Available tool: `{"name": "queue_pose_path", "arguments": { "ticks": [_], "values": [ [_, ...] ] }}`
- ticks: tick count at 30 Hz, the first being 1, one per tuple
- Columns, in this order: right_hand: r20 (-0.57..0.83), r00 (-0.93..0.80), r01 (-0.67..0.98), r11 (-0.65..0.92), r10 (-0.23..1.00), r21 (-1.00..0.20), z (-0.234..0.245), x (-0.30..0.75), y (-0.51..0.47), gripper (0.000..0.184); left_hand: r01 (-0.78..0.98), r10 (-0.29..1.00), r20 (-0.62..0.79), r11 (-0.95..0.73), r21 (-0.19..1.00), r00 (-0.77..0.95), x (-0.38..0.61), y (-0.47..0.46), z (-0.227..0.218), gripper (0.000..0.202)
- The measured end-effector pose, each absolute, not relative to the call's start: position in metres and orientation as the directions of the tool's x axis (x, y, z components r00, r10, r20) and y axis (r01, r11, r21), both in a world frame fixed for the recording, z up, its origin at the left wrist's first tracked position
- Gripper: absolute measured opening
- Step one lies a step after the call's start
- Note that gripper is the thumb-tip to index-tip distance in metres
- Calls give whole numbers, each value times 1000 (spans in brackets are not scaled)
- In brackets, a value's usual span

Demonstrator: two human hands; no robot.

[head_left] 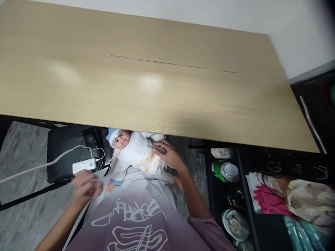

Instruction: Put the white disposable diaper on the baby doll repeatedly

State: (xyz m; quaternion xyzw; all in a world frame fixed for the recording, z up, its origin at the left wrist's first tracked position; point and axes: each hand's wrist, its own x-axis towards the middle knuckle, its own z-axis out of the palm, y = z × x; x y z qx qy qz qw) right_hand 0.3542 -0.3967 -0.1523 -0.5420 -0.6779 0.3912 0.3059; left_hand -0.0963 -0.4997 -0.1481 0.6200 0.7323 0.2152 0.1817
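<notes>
A baby doll in a white outfit and a blue printed cap lies face up on my lap, partly under the table edge. My right hand rests over the doll's front, closed round a slim tool with a grey handle; its tip points toward the doll's clothing and its kind is unclear. To the doll's other side, my left hand is raised with curled fingers, smeared by motion. Something pale and whitish blurs beside its fingers, too indistinct to name.
A light wooden table spans the view ahead. At left, a black stool bears a white power bank with a cable and a dark phone-like object. Shelves at right hold jars, a green-labelled can and pink cloth.
</notes>
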Motion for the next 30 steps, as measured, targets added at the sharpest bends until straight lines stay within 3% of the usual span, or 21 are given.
{"name": "queue_pose_path", "arguments": {
  "ticks": [2,3,4,6,9,14,20,25,30],
  "values": [
    [5,-248,502,133,969,-855,-152,354,-391,21,773,978,65,-195,604,196,-58,-494,-141,31],
    [18,-257,501,149,966,-852,-152,353,-389,21,689,900,139,-408,600,412,-37,-487,-136,22],
    [31,-265,500,165,964,-850,-152,353,-387,20,607,796,200,-574,550,571,-15,-478,-130,31],
    [56,-277,499,193,959,-844,-151,353,-386,21,537,687,225,-696,477,691,24,-455,-117,50],
    [57,-324,497,221,945,-839,-147,354,-388,22,512,637,162,-724,461,754,61,-423,-104,60],
    [62,-371,468,244,927,-849,-141,358,-393,28,470,567,130,-772,429,813,69,-404,-108,53],
    [192,-284,513,318,939,-797,-157,353,-394,21,498,598,114,-745,444,793,69,-406,-108,35],
    [259,-60,571,247,964,-783,-171,355,-377,25,507,615,134,-739,444,777,74,-405,-111,27],
    [248,-123,572,273,961,-773,-159,351,-376,27,462,593,174,-752,470,786,75,-405,-107,26]
  ]
}}
